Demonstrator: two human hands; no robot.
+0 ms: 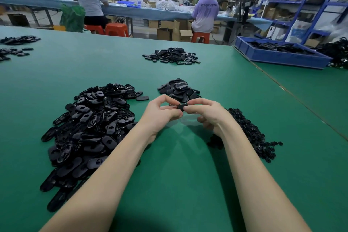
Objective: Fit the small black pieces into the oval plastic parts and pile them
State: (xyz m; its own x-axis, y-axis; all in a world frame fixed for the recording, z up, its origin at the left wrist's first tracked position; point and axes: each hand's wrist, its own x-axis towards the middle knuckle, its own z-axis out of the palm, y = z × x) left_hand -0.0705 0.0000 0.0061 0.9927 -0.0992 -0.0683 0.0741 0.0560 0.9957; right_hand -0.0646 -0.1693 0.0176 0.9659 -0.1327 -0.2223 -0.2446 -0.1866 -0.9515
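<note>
Above the green table (178, 175), my left hand (160, 113) and my right hand (207, 113) meet and together pinch one black oval plastic part (181, 107) between fingertips; most of it is hidden by the fingers. A big heap of loose oval parts (90, 128) lies to the left of my left forearm. A heap of small black pieces (250, 133) lies to the right, partly behind my right wrist. Just beyond my hands sits a smaller pile of oval parts (178, 89).
Another pile of oval parts (172, 55) lies farther back at the middle, and more parts (15, 47) at the far left. A blue bin (282, 54) of black parts stands at the right. People sit at a bench behind; shelves stand at the right.
</note>
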